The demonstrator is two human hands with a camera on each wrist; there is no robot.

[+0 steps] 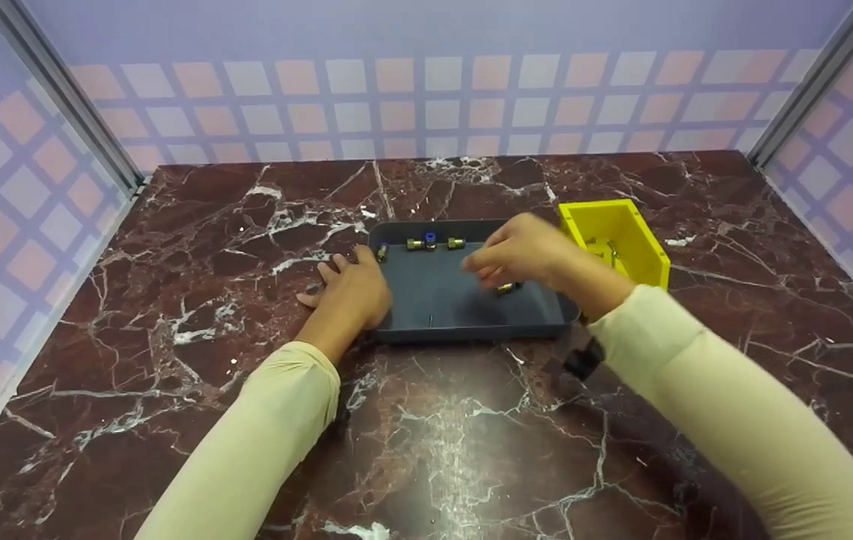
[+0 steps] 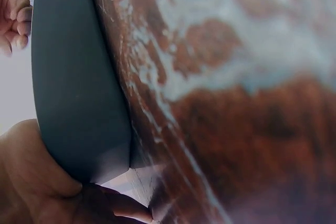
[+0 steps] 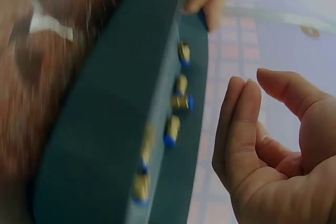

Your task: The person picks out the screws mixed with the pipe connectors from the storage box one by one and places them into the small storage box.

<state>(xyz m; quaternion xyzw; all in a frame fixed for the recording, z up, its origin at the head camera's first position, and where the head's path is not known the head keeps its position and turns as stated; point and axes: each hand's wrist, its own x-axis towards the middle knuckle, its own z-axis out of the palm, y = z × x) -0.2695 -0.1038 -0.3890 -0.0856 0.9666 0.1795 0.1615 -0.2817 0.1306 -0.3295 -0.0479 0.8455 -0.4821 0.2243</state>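
Note:
A dark grey tray (image 1: 426, 292) lies on the marbled table. My left hand (image 1: 355, 289) rests against its left end, fingers spread; in the left wrist view the palm edge touches the tray's corner. Above the tray's right half is my right hand (image 1: 527, 251), blurred in the head view. The right wrist view shows its thumb and bent fingers (image 3: 247, 114) apart, with nothing between them. Brass push-in fittings with blue collars lie in the tray: a tee-shaped one (image 1: 430, 241) at the back wall, one (image 1: 456, 243) beside it, one (image 1: 382, 252) at the left corner and another (image 1: 507, 287) under the right hand.
An open yellow bin (image 1: 647, 244) stands close by the tray's right end, with some brass fittings (image 1: 606, 251) inside. Tiled-pattern partition walls (image 1: 441, 75) enclose the table at the back and both sides. Small white scraps lie scattered on the tabletop (image 1: 193, 420).

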